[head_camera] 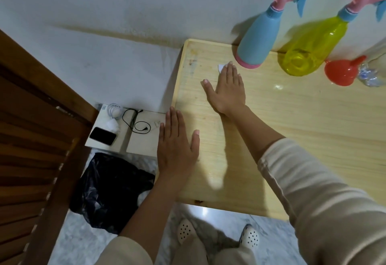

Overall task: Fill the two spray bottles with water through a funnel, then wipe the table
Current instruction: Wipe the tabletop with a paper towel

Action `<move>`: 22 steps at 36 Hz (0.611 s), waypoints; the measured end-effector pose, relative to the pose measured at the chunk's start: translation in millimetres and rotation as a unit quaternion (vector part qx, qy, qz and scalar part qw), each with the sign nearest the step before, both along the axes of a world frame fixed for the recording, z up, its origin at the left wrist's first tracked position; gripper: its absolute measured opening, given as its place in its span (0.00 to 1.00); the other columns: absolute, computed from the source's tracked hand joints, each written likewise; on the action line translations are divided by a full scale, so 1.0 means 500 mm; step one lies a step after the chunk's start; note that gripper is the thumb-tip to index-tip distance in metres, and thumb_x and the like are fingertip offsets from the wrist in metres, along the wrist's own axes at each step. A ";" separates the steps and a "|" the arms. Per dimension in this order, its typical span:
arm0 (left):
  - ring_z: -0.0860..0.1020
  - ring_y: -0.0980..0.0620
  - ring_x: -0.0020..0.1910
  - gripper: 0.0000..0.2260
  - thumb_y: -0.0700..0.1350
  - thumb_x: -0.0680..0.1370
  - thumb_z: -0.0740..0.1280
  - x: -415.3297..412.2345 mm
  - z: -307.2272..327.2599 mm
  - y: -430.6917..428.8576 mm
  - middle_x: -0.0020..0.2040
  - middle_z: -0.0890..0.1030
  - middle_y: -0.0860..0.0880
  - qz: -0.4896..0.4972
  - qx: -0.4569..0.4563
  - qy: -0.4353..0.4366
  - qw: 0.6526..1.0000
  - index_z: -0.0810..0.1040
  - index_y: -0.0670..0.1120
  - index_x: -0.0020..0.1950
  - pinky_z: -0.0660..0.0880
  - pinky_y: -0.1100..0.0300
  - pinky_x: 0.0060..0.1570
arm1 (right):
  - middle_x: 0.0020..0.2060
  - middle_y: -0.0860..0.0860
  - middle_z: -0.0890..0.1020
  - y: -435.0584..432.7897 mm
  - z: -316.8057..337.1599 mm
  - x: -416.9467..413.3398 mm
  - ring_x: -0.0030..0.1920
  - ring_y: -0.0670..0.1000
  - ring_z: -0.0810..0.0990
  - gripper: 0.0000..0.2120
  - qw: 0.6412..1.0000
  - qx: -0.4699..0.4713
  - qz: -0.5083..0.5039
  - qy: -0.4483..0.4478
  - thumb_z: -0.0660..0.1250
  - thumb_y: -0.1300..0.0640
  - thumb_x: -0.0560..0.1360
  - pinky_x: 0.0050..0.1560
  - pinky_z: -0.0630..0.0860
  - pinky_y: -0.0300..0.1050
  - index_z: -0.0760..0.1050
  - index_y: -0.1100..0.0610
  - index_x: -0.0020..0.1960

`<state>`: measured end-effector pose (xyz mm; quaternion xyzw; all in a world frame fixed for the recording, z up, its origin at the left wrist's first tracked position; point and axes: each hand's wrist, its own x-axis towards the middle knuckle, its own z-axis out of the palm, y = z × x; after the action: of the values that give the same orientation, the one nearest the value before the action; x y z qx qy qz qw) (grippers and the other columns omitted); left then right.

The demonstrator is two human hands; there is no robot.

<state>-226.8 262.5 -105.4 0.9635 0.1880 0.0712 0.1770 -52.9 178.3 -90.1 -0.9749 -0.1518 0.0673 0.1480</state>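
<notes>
A blue spray bottle (258,39) with a pink head stands at the back of the wooden table (302,122). Beside it on the right is a yellow spray bottle (311,49), then a red funnel (342,70) lying on the table and a clear plastic bottle (373,68) at the right edge. My right hand (226,89) lies flat with straight fingers, fingertips on a small white tissue (221,67) just in front of the blue bottle. My left hand (176,145) is flat and open at the table's left edge.
Left of the table stands a low white stand (144,139) with a phone (102,136), a charger and cables. A black plastic bag (108,191) sits on the floor below it. A wooden louvred door (31,139) fills the left side. The wall is right behind the bottles.
</notes>
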 end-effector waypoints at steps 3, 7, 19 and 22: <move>0.56 0.45 0.76 0.32 0.57 0.78 0.48 -0.003 -0.004 -0.002 0.76 0.57 0.40 0.001 0.000 -0.005 1.000 0.57 0.37 0.75 0.51 0.51 0.73 | 0.77 0.57 0.41 -0.010 0.001 0.003 0.77 0.53 0.39 0.39 0.998 -0.016 0.053 -0.005 0.44 0.35 0.78 0.74 0.38 0.48 0.39 0.62 0.76; 0.50 0.49 0.77 0.33 0.58 0.77 0.44 -0.011 -0.003 -0.001 0.77 0.53 0.42 -0.008 0.000 -0.008 1.000 0.53 0.39 0.76 0.43 0.57 0.73 | 0.77 0.55 0.43 -0.027 0.002 0.001 0.77 0.54 0.39 0.39 0.991 -0.030 0.126 -0.017 0.46 0.35 0.77 0.74 0.38 0.48 0.40 0.59 0.77; 0.54 0.49 0.76 0.30 0.55 0.79 0.47 -0.054 -0.001 -0.030 0.76 0.58 0.41 0.003 -0.012 -0.023 1.000 0.57 0.38 0.75 0.45 0.57 0.73 | 0.77 0.51 0.49 -0.068 0.004 -0.029 0.77 0.55 0.44 0.35 0.974 -0.032 0.222 -0.034 0.48 0.36 0.78 0.75 0.44 0.51 0.46 0.56 0.77; 0.53 0.50 0.75 0.30 0.55 0.79 0.47 -0.061 0.001 -0.036 0.76 0.58 0.41 0.005 -0.013 -0.027 1.000 0.57 0.38 0.75 0.44 0.59 0.72 | 0.77 0.51 0.49 -0.073 0.006 -0.044 0.77 0.55 0.44 0.35 0.971 -0.034 0.233 -0.038 0.49 0.37 0.79 0.75 0.44 0.52 0.46 0.57 0.77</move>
<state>-257.1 244.4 -105.0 0.9578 0.1894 0.0953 0.1939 -74.8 141.7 -86.9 -0.9191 -0.3776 0.0675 0.0896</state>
